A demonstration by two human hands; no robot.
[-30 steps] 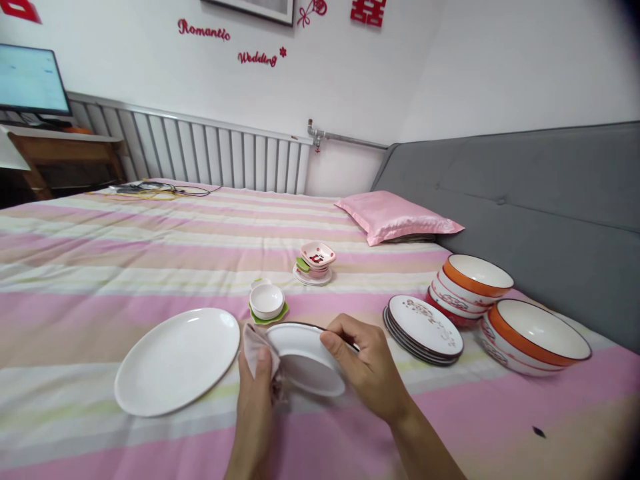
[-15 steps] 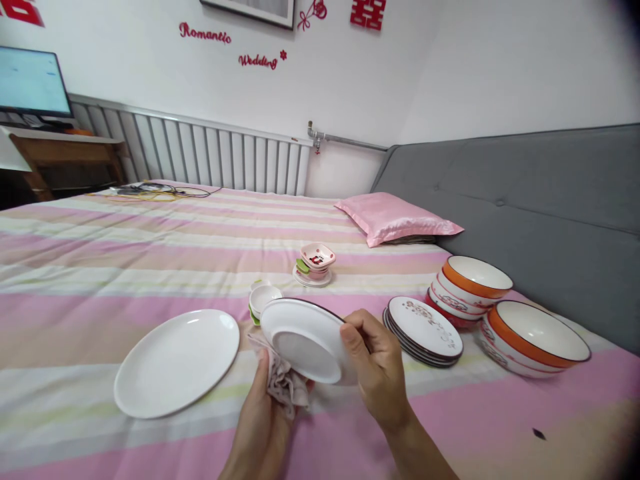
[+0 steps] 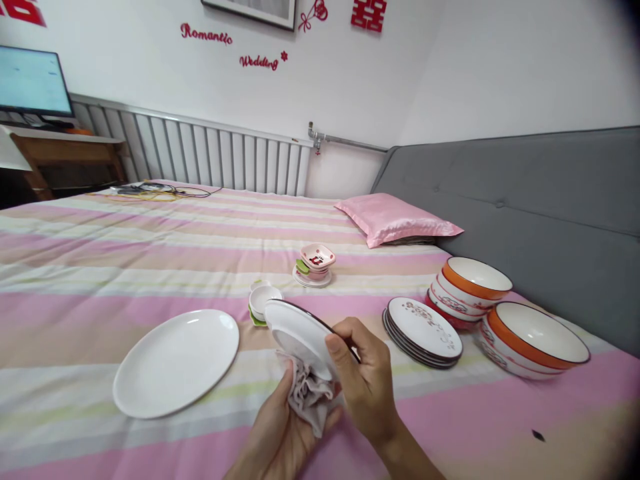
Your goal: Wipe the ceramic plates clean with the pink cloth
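My right hand grips a white plate with a dark rim by its right edge. The plate is tilted, its underside facing me. In my left hand is a crumpled greyish-pink cloth, pressed against the plate's lower underside. Some left-hand fingers are hidden behind the cloth. Just beyond the plate sit small white bowls with green parts. A large white oval plate lies flat on the left, and a stack of dark-rimmed plates stands right of my hands.
Orange-rimmed bowls and a bowl stack stand at the right. Small pink dishes are stacked farther back. A pink pillow rests by the grey headboard. Cables lie on the striped bedsheet.
The cloth and my left hand have moved right along the plate's underside. The plate has tipped to a steeper, more edge-on angle, and my right hand has shifted slightly left.
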